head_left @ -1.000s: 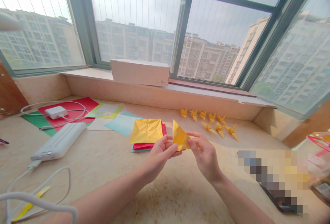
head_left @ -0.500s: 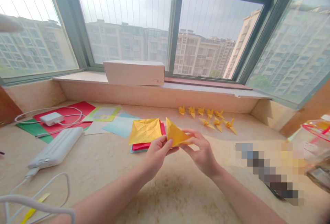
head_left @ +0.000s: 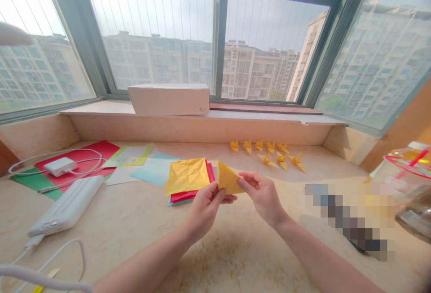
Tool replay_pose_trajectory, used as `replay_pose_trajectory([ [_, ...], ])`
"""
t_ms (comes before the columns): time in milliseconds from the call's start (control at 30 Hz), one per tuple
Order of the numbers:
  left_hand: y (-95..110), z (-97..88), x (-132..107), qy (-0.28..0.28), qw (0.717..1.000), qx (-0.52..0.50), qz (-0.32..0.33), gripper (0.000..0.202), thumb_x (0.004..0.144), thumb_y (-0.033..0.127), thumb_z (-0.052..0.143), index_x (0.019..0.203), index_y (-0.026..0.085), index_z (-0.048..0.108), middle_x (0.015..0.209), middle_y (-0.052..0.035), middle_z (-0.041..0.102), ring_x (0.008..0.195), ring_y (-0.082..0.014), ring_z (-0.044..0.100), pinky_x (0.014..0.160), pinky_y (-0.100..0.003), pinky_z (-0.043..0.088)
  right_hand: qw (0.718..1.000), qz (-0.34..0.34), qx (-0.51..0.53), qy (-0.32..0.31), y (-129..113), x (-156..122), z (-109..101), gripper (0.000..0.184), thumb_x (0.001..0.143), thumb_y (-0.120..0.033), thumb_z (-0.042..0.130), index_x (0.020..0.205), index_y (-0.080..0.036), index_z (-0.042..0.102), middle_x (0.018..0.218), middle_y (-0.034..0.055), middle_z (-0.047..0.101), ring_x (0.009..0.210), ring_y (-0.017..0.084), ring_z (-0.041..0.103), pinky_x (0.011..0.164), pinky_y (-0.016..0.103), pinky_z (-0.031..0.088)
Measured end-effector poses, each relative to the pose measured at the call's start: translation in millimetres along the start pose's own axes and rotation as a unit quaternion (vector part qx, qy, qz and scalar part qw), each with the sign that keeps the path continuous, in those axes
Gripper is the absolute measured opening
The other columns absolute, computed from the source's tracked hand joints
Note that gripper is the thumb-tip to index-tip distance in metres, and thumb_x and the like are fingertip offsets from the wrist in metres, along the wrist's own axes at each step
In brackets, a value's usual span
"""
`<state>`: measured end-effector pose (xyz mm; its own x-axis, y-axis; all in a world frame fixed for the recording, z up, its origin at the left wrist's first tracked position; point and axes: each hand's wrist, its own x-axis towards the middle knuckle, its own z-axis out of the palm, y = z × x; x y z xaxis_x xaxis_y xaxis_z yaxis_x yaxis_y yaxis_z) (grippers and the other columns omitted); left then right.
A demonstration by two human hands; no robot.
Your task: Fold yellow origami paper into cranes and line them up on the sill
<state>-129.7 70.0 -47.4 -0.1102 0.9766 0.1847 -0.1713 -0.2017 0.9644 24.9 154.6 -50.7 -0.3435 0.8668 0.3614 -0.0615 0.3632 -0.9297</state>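
Observation:
A yellow paper folded into a triangle [head_left: 227, 179] is held up between both hands above the counter. My left hand [head_left: 209, 203] pinches its lower left corner, thumb in front. At the right-hand point, my right hand [head_left: 261, 192] grips the paper between thumb and fingers. Just left of it lies a stack of paper, with a creased yellow sheet [head_left: 188, 175] on top and red sheets [head_left: 183, 196] and a light blue one beneath. Several yellow paper cranes [head_left: 269, 160] stand in two rows farther back on the right.
On the left are a white power bank [head_left: 67, 205], a white charger [head_left: 60, 166] with cable, and flat coloured sheets [head_left: 155, 168]. A white box [head_left: 169, 99] sits on the window ledge. To the right, a blurred-out dark object [head_left: 350, 223] lies near a clear plastic cup [head_left: 404, 180].
My right thumb and fingers have shifted on the triangle's right point, now pressing it closer together. The whole view has turned slightly, moving the scene a little left.

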Motion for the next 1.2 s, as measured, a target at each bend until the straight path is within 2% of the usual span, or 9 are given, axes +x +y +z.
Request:
replay_pose_trajectory([
  [133,2.9,-2.7,2.2,0.031,0.999,0.005,0.017,0.027,0.085,0.040,0.066,0.093,0.014,0.067,0.081,-0.0057,0.070,0.072,-0.0180,0.068,0.070,-0.031,0.056,1.000,0.014,0.022,-0.006,-2.5,-3.3,3.0,0.031,0.077,-0.047,0.073,0.080,-0.016,0.068,0.078,0.0065,0.072,0.074,0.020,0.066,0.072,0.034,0.054],
  [233,5.5,-5.6,4.2,0.065,0.997,-0.003,0.043,0.026,0.085,0.040,0.066,0.086,0.014,0.065,0.078,-0.0042,0.067,0.067,-0.0140,0.061,0.060,-0.026,0.053,0.996,0.028,0.073,-0.043,-7.7,-7.9,7.4,0.031,0.078,-0.047,0.072,0.076,-0.017,0.064,0.073,0.0041,0.069,0.070,0.018,0.065,0.066,0.031,0.053],
  [433,4.1,-5.9,5.3,0.064,0.997,0.015,0.032,0.032,0.086,0.045,0.062,0.078,0.015,0.058,0.069,-0.0005,0.057,0.061,-0.0117,0.054,0.048,-0.021,0.048,0.968,0.035,0.189,-0.161,-18.6,-9.7,12.5,0.044,0.086,-0.053,0.061,0.116,-0.020,0.061,0.093,0.0070,0.072,0.080,0.020,0.068,0.075,0.036,0.055],
  [533,-0.8,-5.7,5.5,0.063,0.996,0.048,0.029,0.028,0.088,0.044,0.060,0.089,0.016,0.056,0.076,-0.0012,0.057,0.066,-0.0132,0.056,0.048,-0.021,0.048,0.969,0.032,0.160,-0.185,-16.9,-11.0,14.3,0.045,0.083,-0.054,0.065,0.113,-0.020,0.065,0.090,0.0053,0.072,0.081,0.020,0.068,0.074,0.033,0.054],
  [633,-3.5,-6.9,6.3,0.087,0.993,0.067,0.049,0.025,0.086,0.040,0.063,0.097,0.019,0.052,0.088,-0.0017,0.059,0.074,-0.0143,0.059,0.052,-0.021,0.049,0.973,0.043,0.145,-0.176,-11.3,-13.6,17.1,0.042,0.081,-0.051,0.069,0.110,-0.020,0.066,0.082,0.0040,0.072,0.078,0.020,0.068,0.072,0.032,0.052],
  [733,-1.1,-7.1,6.1,0.093,0.990,0.090,0.062,0.023,0.085,0.038,0.066,0.089,0.019,0.054,0.092,-0.0023,0.059,0.079,-0.0148,0.059,0.060,-0.023,0.051,0.971,0.055,0.152,-0.174,-5.0,-15.2,19.4,0.043,0.080,-0.049,0.071,0.111,-0.020,0.063,0.079,0.0032,0.072,0.076,0.019,0.068,0.073,0.033,0.051],
  [900,6.2,-3.6,1.6,0.043,0.990,0.113,0.075,0.022,0.091,0.039,0.058,0.092,0.017,0.060,0.094,-0.0053,0.064,0.089,-0.0178,0.060,0.083,-0.030,0.049,0.976,0.061,0.134,-0.160,0.1,-14.7,19.3,0.048,0.076,-0.047,0.075,0.114,-0.021,0.061,0.078,0.0017,0.071,0.073,0.018,0.066,0.072,0.033,0.051],
  [1033,8.2,-3.9,-1.7,-0.002,0.992,0.102,0.067,0.025,0.090,0.041,0.058,0.098,0.017,0.061,0.100,-0.0077,0.066,0.096,-0.0208,0.060,0.088,-0.032,0.047,0.982,0.043,0.095,-0.156,-2.8,-14.0,16.7,0.045,0.077,-0.045,0.075,0.113,-0.022,0.064,0.084,0.0017,0.070,0.075,0.016,0.065,0.072,0.030,0.051],
  [1200,6.5,-6.8,-1.3,0.005,0.994,0.096,0.058,0.025,0.087,0.039,0.064,0.099,0.018,0.063,0.102,-0.0089,0.067,0.099,-0.0229,0.061,0.092,-0.034,0.046,0.982,0.047,0.089,-0.158,-5.3,-14.1,15.5,0.047,0.077,-0.044,0.075,0.117,-0.021,0.062,0.089,0.0028,0.070,0.074,0.015,0.064,0.071,0.029,0.052],
])
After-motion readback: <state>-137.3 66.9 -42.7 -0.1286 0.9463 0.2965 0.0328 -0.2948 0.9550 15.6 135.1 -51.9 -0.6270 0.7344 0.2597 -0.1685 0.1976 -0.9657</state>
